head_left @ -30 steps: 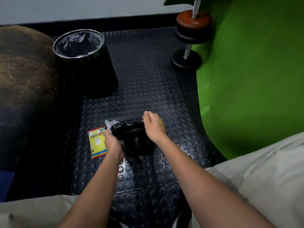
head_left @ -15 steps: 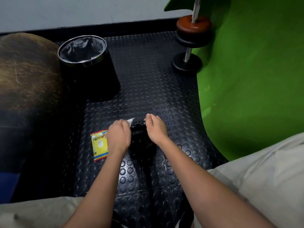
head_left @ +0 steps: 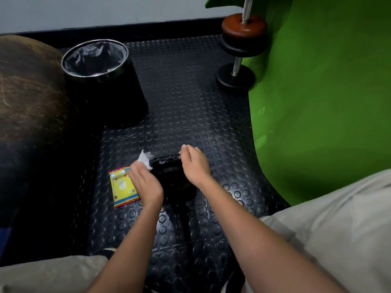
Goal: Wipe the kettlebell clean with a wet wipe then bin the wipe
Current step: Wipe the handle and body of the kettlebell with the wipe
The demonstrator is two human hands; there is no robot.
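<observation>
A black kettlebell [head_left: 172, 178] sits on the studded black floor mat between my two hands. My left hand [head_left: 146, 183] holds a white wet wipe [head_left: 145, 158] against the kettlebell's left upper side. My right hand [head_left: 195, 166] grips the right end of the kettlebell's handle, fingers curled over it. The black bin [head_left: 99, 81] with a steel rim and grey liner stands open at the far left of the mat.
A yellow wipe packet [head_left: 121, 187] lies flat on the mat just left of my left hand. A dumbbell [head_left: 241, 51] stands on end at the far right, against a green surface [head_left: 328, 92]. A large brown ball [head_left: 27, 92] fills the left side.
My left hand moved the wipe from the kettlebell's left side up over its top, then back to the left upper side. My right hand stayed on the handle.
</observation>
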